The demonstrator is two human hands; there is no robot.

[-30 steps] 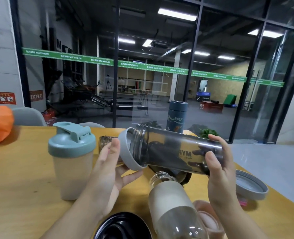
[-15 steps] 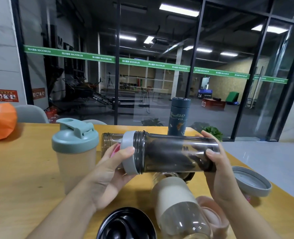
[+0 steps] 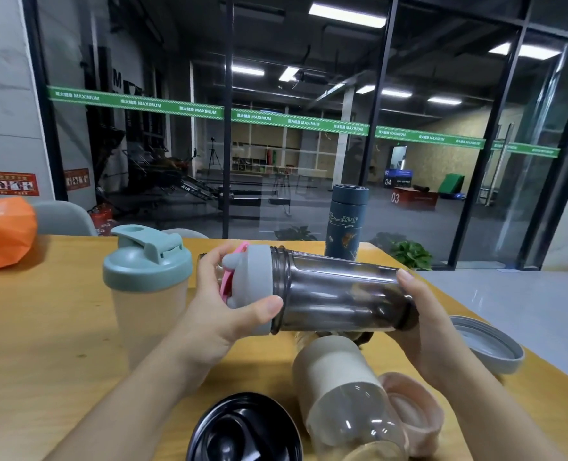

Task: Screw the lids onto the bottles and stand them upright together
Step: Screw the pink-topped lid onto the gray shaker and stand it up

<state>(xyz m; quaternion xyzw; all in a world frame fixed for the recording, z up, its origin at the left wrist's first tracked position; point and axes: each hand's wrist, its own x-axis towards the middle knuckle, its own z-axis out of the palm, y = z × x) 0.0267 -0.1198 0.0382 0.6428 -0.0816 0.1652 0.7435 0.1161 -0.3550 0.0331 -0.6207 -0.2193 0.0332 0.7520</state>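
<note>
I see the left hand (image 3: 219, 314) wrapped round the grey lid (image 3: 254, 287), thumb lying along its near edge and the other fingers curled over the far side, where a pink tab shows. The lid sits on the mouth of the smoky bottle (image 3: 339, 294), which lies level in the air between both hands, above the wooden table (image 3: 43, 327). The right hand (image 3: 422, 324) grips the bottle's base end, fingers curled behind it. Just left of the left fingers stands the beige shaker (image 3: 146, 294), capped in teal and upright. Below the right fingers a sleeved clear bottle (image 3: 339, 387) lies on its side beside a pink lid (image 3: 415, 414). A black lid (image 3: 242, 430) lies nearer me, a loose grey lid (image 3: 489, 344) just right of the right hand, and a dark flask (image 3: 345, 224) stands upright beyond the held bottle.
</note>
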